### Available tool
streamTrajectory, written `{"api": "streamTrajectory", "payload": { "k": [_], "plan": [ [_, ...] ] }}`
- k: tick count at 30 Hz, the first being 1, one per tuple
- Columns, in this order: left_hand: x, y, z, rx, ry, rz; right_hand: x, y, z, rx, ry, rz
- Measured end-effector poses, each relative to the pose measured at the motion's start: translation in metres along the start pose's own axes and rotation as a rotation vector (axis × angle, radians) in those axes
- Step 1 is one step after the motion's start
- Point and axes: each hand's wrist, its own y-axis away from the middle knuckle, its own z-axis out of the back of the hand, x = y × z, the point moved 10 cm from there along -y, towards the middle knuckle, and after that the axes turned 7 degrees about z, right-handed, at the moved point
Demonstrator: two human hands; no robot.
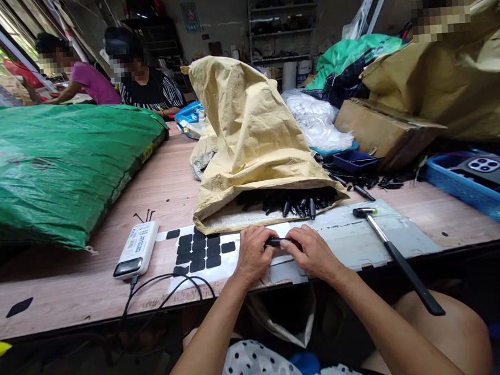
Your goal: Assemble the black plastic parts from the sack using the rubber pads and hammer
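Between my two hands lies a short black cylindrical part (275, 242), held level above the front of the table. My left hand (254, 250) has its fingers closed round the left end. On the other end, my right hand (312, 250) grips with thumb and fingers; the part's exact kind is unclear. Just behind, a tan woven sack (246, 130) lies with its mouth toward me, and several similar black parts (304, 202) show inside. A hammer (388, 243) rests right of my right hand, its black handle jutting past the table edge. Black rounded square pads (198, 251) lie left of my left hand.
A white power bank (137, 249) with a black cable stands at the left. A full green sack (60, 166) fills the far left. At right are a blue basket (468, 186), a cardboard box (383, 132) and loose black parts. Other people sit beyond the table.
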Motion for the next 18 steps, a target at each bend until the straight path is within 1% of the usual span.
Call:
{"api": "streamTrajectory", "payload": {
  "k": [5, 9, 12, 18],
  "plan": [
    [-0.0017, 0.0011, 0.0019, 0.024, 0.051, 0.002, -0.0015, 0.0012, 0.0036, -0.055, -0.005, 0.039],
    [0.0004, -0.0006, -0.0024, 0.080, 0.050, 0.016, -0.0024, 0.0031, 0.0058, -0.071, 0.003, 0.063],
    [0.0008, -0.0019, -0.0041, 0.091, 0.026, 0.018, -0.0016, 0.0032, 0.0059, -0.039, 0.043, 0.068],
    [-0.0017, -0.0014, -0.0040, 0.083, 0.005, -0.001, 0.0035, 0.0007, -0.0012, 0.098, 0.162, 0.102]
  ]
}}
